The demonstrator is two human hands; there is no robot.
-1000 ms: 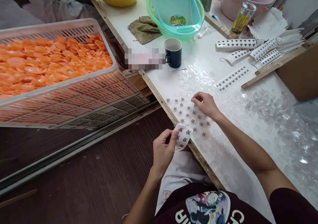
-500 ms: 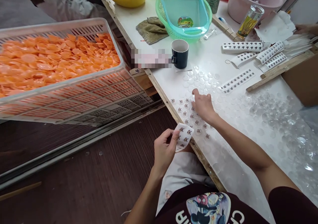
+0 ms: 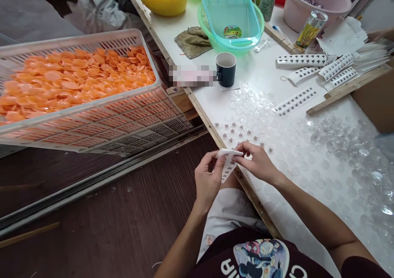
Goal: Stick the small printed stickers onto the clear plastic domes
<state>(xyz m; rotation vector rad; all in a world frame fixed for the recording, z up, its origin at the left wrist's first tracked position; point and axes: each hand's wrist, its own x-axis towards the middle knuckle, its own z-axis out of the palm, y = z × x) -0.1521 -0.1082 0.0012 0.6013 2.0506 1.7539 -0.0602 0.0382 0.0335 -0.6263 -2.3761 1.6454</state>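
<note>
My left hand [image 3: 209, 179] pinches a white sticker sheet [image 3: 227, 171] printed with small dark motifs, held just off the table's edge. At the sheet's upper right corner my right hand [image 3: 257, 161] is closed, thumb and fingertips pressed together on the sheet; whether a single sticker is between them is too small to tell. Just beyond the hands lie clear discs bearing the same small motif [image 3: 241, 132], in loose rows. Plain clear discs [image 3: 250, 102] spread farther back and to the right.
An orange-filled white crate [image 3: 144, 101] stands left of the table. On the table are a dark mug [image 3: 226, 69], a green basket [image 3: 206, 27], a brown cloth [image 3: 192, 43], more sticker sheets [image 3: 295, 101], wooden strips [image 3: 318, 106] and a pile of clear domed pieces [image 3: 353, 155].
My right hand has come back from above the discs to the sticker sheet. The sheet has tilted in my left hand and its top edge is now bent over.
</note>
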